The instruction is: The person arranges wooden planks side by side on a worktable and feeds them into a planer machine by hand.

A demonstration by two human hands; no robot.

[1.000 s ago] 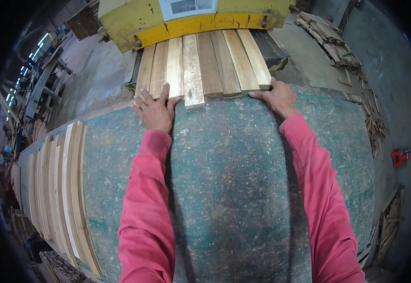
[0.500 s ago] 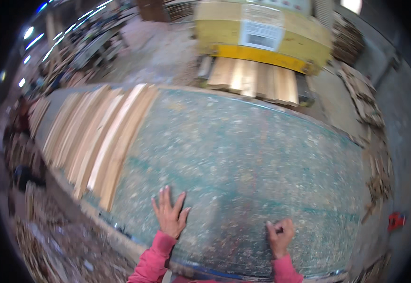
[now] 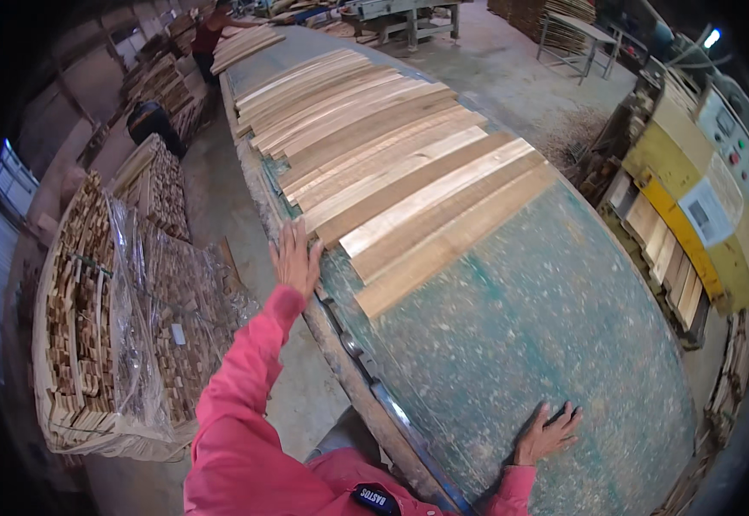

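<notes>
A row of flat wooden planks (image 3: 443, 181) lies side by side across the speckled green tabletop (image 3: 564, 327), running off toward the far left. My left hand (image 3: 295, 260) is at the table's left edge, close by the near ends of the planks. Its fingers are stretched out and hold nothing; whether a fingertip touches a plank is hard to tell. On the bare tabletop at the lower right rests my right hand (image 3: 549, 433), fingers apart, with nothing in it. Both arms are in pink sleeves.
A yellow machine (image 3: 693, 181) with a button panel stands at the right, with boards in its opening. Plastic-wrapped wood stacks (image 3: 147, 335) stand on the floor at left. Beyond the table's far end is another person (image 3: 211, 39). A metal stand (image 3: 577, 39) is at the back.
My view has swung left, bringing the plank row to the middle. My left hand has gone from the tabletop to the edge by the planks. My right hand, curled before, is spread.
</notes>
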